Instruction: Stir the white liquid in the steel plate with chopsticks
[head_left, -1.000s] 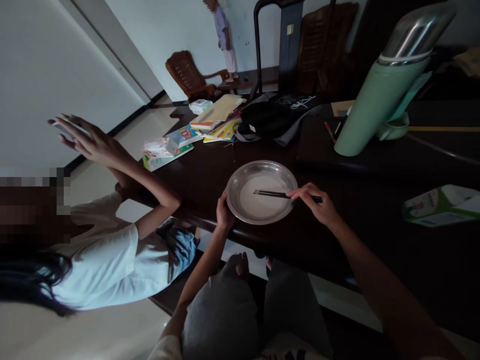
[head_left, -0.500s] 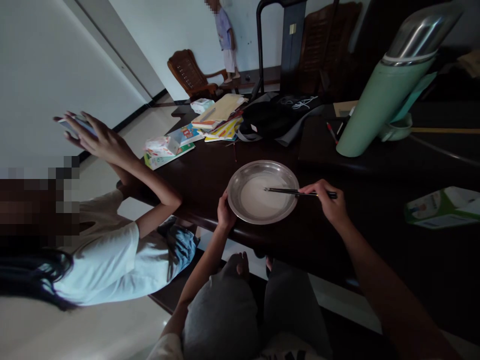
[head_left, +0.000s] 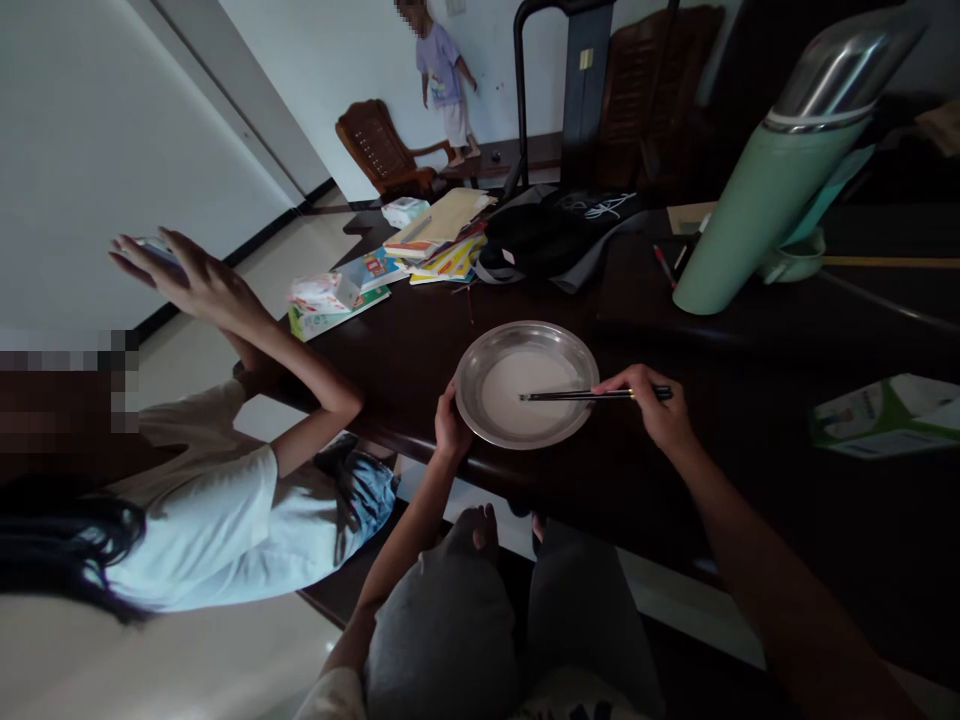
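A round metal plate (head_left: pixel 480 350) sits near the front edge of a dark wooden table (head_left: pixel 787 500). My left hand (head_left: pixel 449 424) grips the plate's near-left rim with closed fingers. My right hand (head_left: pixel 651 406) is closed on a pair of dark chopsticks (head_left: pixel 577 396). The chopsticks lie nearly level, and their tips point left over the plate's pale middle.
A tall green thermos (head_left: pixel 772 170) stands at the back right, with a green-and-white box (head_left: pixel 885 415) at the right edge. Books (head_left: pixel 435 235), a tissue pack (head_left: pixel 322 293) and a black bag (head_left: pixel 540 235) crowd the far side. A person in white (head_left: pixel 217 500) sits left, holding up a phone (head_left: pixel 154 248).
My right hand swung the chopsticks across the plate: the tips drew right, then came back left and slightly lower. The person at the back has turned. My left hand stayed on the rim.
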